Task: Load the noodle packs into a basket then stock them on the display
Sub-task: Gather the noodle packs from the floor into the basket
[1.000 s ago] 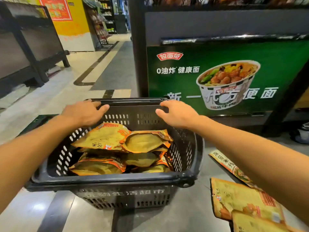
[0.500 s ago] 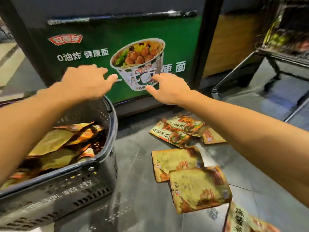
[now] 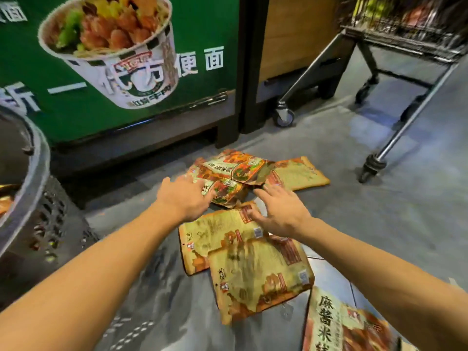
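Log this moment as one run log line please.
phase: reaching | left hand: open over floor noodle packs | right hand: open, nothing held | black plastic basket: at left

Basket (image 3: 38, 173) cut off at left edge, nearest noodle pack (image 3: 336, 325) blurred, cropped below

noodle packs (image 3: 250, 269) on floor (image 3: 379, 211), basket (image 3: 30, 193) to their left, trolley (image 3: 379, 79) behind right

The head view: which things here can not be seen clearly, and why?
- Basket: cut by the left edge; its contents are mostly out of frame.
- Front-side noodle pack: partly covered by the left hand, so contact is unclear.
- Nearest pack: cut off by the bottom edge.
- Right hand: motion-blurred; touching or hovering is unclear.
- Wheeled rack: its goods are blurred.
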`<control>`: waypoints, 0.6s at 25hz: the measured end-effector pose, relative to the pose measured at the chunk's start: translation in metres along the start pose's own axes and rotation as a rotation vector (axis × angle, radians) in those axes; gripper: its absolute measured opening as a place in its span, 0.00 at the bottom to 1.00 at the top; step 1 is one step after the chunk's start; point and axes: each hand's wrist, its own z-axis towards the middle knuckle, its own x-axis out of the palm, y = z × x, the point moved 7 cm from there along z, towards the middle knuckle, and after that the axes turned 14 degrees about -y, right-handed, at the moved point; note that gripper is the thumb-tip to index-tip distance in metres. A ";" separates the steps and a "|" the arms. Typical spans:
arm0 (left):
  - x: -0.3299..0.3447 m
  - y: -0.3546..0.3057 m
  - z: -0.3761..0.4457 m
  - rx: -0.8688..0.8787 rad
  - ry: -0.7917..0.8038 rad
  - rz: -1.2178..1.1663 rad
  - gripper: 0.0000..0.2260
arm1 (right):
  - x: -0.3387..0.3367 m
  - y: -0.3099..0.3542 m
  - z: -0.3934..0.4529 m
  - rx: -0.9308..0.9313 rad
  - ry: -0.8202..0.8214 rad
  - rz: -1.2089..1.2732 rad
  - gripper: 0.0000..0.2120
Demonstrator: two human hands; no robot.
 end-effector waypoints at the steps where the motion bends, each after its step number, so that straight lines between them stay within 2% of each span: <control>1: 0.026 -0.007 0.003 0.006 0.042 -0.024 0.28 | 0.020 -0.008 -0.009 -0.009 0.039 -0.006 0.48; 5: 0.111 -0.034 0.011 0.077 0.205 -0.123 0.30 | 0.088 -0.024 -0.042 -0.061 0.203 -0.015 0.42; 10: 0.187 -0.049 0.025 0.079 0.346 -0.222 0.34 | 0.152 -0.034 -0.060 -0.072 0.383 -0.036 0.57; 15: 0.193 -0.048 0.039 -0.015 0.269 -0.311 0.44 | 0.155 -0.034 -0.054 -0.098 0.350 -0.065 0.61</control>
